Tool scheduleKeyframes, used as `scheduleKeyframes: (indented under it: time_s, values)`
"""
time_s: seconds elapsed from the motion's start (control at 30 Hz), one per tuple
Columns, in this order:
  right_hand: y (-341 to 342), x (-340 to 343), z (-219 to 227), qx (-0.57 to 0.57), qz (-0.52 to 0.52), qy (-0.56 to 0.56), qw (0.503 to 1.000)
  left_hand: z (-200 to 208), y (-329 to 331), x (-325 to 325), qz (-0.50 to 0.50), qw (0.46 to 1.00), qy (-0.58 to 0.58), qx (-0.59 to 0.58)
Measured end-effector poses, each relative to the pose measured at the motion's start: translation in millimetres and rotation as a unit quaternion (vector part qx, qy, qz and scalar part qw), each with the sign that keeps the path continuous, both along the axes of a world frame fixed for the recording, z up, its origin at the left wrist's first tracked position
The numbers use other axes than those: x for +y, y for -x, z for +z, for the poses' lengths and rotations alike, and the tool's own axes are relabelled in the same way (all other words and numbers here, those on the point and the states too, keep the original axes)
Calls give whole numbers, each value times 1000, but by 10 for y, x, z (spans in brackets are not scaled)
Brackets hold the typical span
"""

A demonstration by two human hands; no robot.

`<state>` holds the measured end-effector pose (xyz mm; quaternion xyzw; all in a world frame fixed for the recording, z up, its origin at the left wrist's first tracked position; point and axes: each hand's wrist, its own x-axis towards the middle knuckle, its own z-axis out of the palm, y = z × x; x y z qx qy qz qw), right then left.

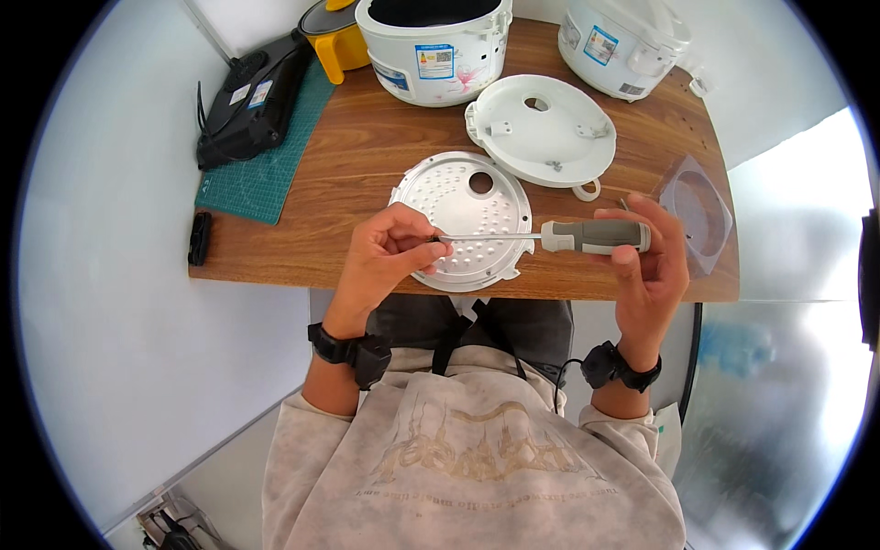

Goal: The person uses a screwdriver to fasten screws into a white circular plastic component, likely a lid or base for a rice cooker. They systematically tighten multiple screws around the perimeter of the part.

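Observation:
My right hand [646,261] grips the grey handle of a screwdriver [587,236], its shaft pointing left. At the tip, the fingers of my left hand [392,246] are pinched together around a small dark piece, too small to name. Below both hands lies a round silver metal plate [467,197] with rows of dimples and one large hole. Behind it rests a white round lid shell [536,137], inner side up, with a few small screws [554,166] in it.
A white rice cooker body [440,60] stands open at the back, another white rice cooker [623,46] to its right. At back left are a yellow-handled pot [335,46], a black appliance [252,105] and a green cutting mat [266,179]. A clear plastic tray [698,215] sits at the right edge.

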<state>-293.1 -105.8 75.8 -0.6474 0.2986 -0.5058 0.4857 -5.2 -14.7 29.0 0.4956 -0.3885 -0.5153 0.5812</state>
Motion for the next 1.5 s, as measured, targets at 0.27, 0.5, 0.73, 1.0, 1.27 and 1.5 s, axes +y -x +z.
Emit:
scheduleKeyframes:
  time_s: [0.27,0.5,0.73,1.0,1.27,1.5]
  values:
    - [-109,14,77,-29,-4,-41,999,26,-58,7,5,1000,-10,-13]
    - [-90,18,82,11,-20,-29,999,37,-53,15,-1,1000,-9,-17]
    - [-155,120,84,3,-53,4,999,12,-49,17,18,1000,19,-2]
    - [-124,123,74,1,-59,23,998,-14,-25,10,18,998,60,2]
    - [-157,130,138,-25,-48,11,998,26,-18,12,18,998,64,7]
    - [-211,100,140,-13,-52,37,998,-25,-69,9,25,998,62,6]
